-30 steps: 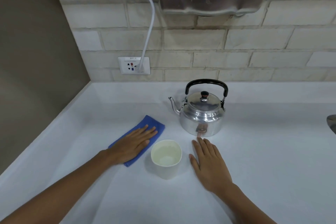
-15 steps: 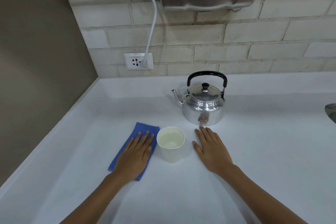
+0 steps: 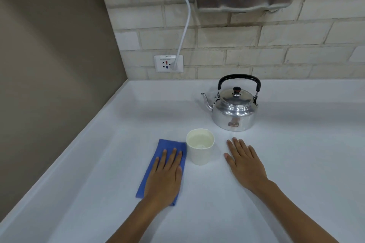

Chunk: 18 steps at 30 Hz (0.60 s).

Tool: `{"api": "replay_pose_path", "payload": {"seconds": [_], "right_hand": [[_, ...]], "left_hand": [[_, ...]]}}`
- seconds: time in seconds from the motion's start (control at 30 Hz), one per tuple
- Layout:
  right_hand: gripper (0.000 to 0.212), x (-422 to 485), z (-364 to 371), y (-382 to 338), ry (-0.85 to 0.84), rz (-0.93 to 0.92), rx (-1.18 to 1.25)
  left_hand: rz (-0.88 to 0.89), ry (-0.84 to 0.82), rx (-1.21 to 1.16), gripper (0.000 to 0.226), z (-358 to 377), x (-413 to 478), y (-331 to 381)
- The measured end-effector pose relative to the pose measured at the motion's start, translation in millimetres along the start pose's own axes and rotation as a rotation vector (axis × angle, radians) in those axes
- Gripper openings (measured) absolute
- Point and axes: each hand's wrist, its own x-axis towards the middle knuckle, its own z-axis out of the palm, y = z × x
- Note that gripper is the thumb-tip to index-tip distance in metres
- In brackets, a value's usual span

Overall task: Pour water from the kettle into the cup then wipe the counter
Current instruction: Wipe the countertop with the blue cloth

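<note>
The left hand (image 3: pixel 165 175) lay flat, fingers spread, on the blue cloth (image 3: pixel 153 165); the right hand (image 3: pixel 244 162) rested open, holding nothing. The paper cup (image 3: pixel 200 149) stood just beside the left fingertips, the kettle (image 3: pixel 234 111) beyond the right ones. A sideways wipe could topple the cup.

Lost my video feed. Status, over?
Left hand flat on blue cloth; right hand flat on counter. Cup between them; kettle upright behind. Nothing obstructing.
</note>
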Motion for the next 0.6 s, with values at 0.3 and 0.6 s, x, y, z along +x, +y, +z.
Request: {"api": "replay_pose_path", "payload": {"seconds": [0.3,0.6], "right_hand": [[0.055,-8,0,-1,0.042,-0.005,-0.032],[0.054,-11,-4,-2,0.009,0.004,-0.002]], "left_hand": [[-0.207,-0.063,0.065,0.052,-3,19,-27],[0.025,-0.039,0.084,0.058,-10,-62,-9]]}}
